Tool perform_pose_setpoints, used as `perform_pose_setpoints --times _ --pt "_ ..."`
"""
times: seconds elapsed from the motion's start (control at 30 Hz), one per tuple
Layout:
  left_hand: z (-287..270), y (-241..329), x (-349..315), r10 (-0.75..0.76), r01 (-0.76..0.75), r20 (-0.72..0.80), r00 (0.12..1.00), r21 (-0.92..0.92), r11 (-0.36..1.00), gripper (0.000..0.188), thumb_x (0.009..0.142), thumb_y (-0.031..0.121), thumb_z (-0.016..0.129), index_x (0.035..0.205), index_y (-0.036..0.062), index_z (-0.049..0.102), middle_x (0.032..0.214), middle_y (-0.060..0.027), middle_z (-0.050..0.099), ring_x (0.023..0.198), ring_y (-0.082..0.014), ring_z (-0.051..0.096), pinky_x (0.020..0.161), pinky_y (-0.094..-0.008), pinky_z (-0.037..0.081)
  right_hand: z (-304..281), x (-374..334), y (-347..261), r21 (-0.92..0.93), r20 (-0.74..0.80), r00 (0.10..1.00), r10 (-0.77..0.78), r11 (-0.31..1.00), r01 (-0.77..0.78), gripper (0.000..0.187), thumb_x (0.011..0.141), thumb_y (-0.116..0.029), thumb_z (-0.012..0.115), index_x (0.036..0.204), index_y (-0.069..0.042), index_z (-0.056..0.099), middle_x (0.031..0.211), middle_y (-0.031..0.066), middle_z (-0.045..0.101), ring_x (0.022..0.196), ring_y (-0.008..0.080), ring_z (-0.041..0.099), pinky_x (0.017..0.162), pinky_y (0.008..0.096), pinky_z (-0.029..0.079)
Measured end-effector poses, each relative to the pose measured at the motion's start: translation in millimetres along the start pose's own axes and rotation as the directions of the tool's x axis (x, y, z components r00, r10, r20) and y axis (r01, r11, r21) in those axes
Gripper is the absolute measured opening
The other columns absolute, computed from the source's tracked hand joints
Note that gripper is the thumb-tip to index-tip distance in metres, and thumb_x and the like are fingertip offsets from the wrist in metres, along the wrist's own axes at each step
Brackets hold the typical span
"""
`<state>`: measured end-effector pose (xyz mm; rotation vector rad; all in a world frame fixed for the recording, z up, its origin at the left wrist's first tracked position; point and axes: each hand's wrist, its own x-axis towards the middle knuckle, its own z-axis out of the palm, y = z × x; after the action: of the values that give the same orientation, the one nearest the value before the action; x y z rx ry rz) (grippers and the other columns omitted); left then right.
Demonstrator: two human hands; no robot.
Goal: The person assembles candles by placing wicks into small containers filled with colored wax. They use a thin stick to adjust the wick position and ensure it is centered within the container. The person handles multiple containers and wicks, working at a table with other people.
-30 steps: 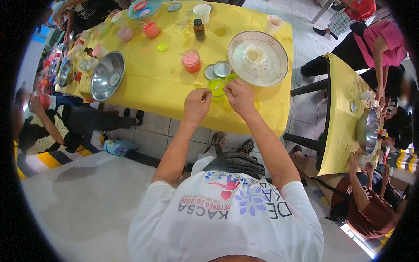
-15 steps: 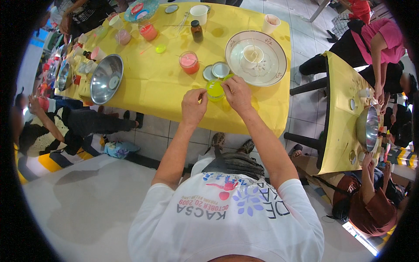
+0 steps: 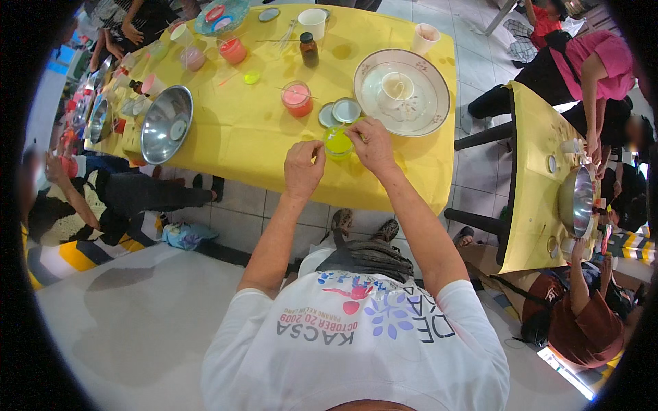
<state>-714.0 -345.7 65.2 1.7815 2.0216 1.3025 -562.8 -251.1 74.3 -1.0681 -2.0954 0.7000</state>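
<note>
A small glass jar of bright yellow-green contents [image 3: 337,143] stands near the front edge of the yellow-covered table. My left hand [image 3: 304,166] is closed in a pinch at the jar's left side. Fingertips of my right hand [image 3: 372,145] are pinched together over its right rim. Whatever either hand pinches is too small to make out. Two round metal lids [image 3: 346,109] lie just beyond the jar. Behind them, to the left, sits a glass jar of pink-red contents [image 3: 297,100] with a thin stick across its mouth.
A large decorated plate [image 3: 432,120] holding a white cup [image 3: 397,86] is at the right. A brown bottle [image 3: 309,51] and a white paper cup [image 3: 312,24] stand farther back. At left is a steel bowl [image 3: 166,125]. People work at a second table [image 3: 528,226] on the right.
My right hand has shifted slightly left over the jar. A yellow-green patch beside its fingers no longer shows. My left hand stays nearly in place.
</note>
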Motion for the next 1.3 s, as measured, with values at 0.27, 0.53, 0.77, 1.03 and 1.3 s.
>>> perform_pose_setpoints --times 0.27,0.53,0.77,1.03,1.3 --pt "3 -1 -2 0.032 -0.032 0.037 0.999 -0.017 0.999 0.010 0.077 0.004 0.065 0.086 0.0019 0.061 0.075 -0.0105 0.061 0.066 -0.0232 0.060 0.061 -0.0331 0.049 -11 -4 -11 -0.122 0.048 0.989 -0.143 0.981 0.148 0.009 0.074 -0.011 0.065 0.073 -0.005 0.058 0.073 0.0105 0.055 0.074 0.0322 0.054 0.066 0.0429 0.043" --pt "3 -3 2 0.076 -0.077 0.023 0.997 0.037 0.996 0.010 0.076 0.004 0.066 0.084 0.0039 0.061 0.074 -0.0094 0.061 0.066 -0.0234 0.059 0.060 -0.0338 0.048 -29 -19 -21 -0.007 0.000 0.999 -0.036 0.999 0.036 0.011 0.074 -0.011 0.066 0.072 -0.004 0.058 0.073 0.0119 0.053 0.074 0.0317 0.054 0.064 0.0420 0.042" --pt "0 -1 6 0.056 -0.055 0.050 0.997 -0.008 0.998 0.008 0.075 0.004 0.064 0.082 0.0045 0.062 0.076 -0.0109 0.061 0.074 -0.0292 0.058 0.066 -0.0385 0.046 -28 -30 -26 0.011 -0.031 0.998 -0.054 0.998 0.055 0.009 0.074 -0.010 0.066 0.075 -0.005 0.059 0.075 0.0108 0.054 0.074 0.0312 0.054 0.063 0.0415 0.042" --pt "0 -1 6 0.041 -0.041 0.070 0.997 0.000 0.999 0.008 0.075 0.004 0.064 0.083 0.0040 0.062 0.076 -0.0109 0.060 0.074 -0.0290 0.058 0.066 -0.0385 0.046 -26 -36 -23 0.025 -0.062 0.996 -0.066 0.997 0.068 0.009 0.074 -0.010 0.067 0.077 -0.005 0.060 0.075 0.0107 0.055 0.074 0.0309 0.055 0.063 0.0402 0.044" --pt "-2 -5 8 0.092 -0.098 0.089 0.992 0.067 0.993 0.011 0.077 0.005 0.065 0.088 0.0031 0.062 0.077 -0.0102 0.062 0.068 -0.0236 0.060 0.062 -0.0331 0.049 -25 -39 -23 0.032 -0.093 0.995 -0.045 0.998 0.048 0.009 0.074 -0.011 0.068 0.076 -0.005 0.061 0.074 0.0102 0.055 0.072 0.0301 0.055 0.062 0.0392 0.044"
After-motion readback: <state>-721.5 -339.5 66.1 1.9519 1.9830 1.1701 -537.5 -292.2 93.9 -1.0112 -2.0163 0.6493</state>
